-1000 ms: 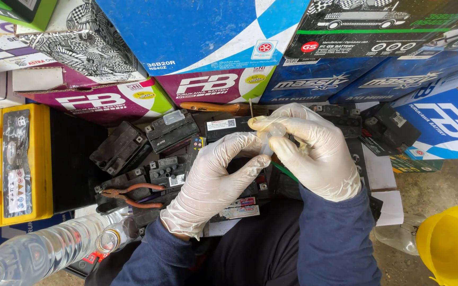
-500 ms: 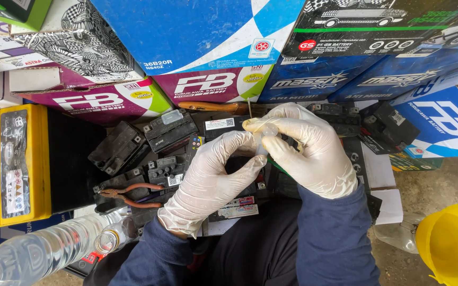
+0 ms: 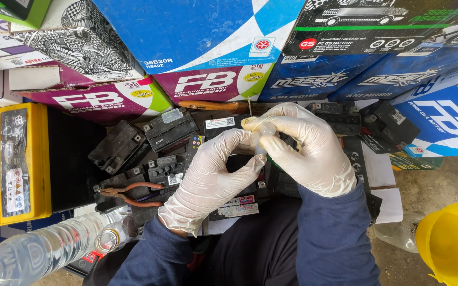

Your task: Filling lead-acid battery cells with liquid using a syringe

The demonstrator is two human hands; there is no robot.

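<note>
Both my hands wear whitish rubber gloves and meet above a pile of small black batteries (image 3: 160, 143). My right hand (image 3: 308, 153) pinches a small clear plastic tube (image 3: 265, 133) at its top, with a thin stick rising from it. My left hand (image 3: 213, 175) grips the lower end of the same tube from below. What the tube contains is too small to tell. Dark blue sleeves cover both my forearms.
Stacked battery cartons (image 3: 208, 37) in blue, purple and black wall off the far side. A yellow battery (image 3: 9, 164) stands at left, red-handled pliers (image 3: 128, 193) lie on the batteries, clear plastic bottles (image 3: 43, 249) lie at bottom left, and a yellow funnel (image 3: 451, 243) sits bottom right.
My hands stay together on the small tube; they have shifted only slightly and the fingers have adjusted their pinch. Nothing else has moved.
</note>
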